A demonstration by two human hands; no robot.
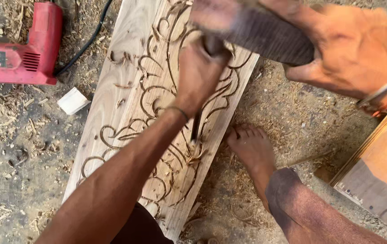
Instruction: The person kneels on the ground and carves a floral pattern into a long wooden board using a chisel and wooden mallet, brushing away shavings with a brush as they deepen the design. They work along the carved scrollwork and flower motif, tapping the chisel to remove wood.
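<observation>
A long pale wooden plank [130, 63] lies on the ground, carved with curling floral grooves. My left hand [198, 74] is wrapped around a chisel [196, 126], whose blade points down onto the carving near the plank's right edge. My right hand [356, 47] grips a dark wooden mallet [256, 29], blurred, just above the chisel's top end. A bangle sits on my right wrist.
A red power tool [21, 49] with a black cable lies at the upper left. A small pale wood block [72, 100] rests beside the plank. My bare foot [252, 147] is by the plank's right edge. A wooden board [378, 176] lies at right. Shavings cover the ground.
</observation>
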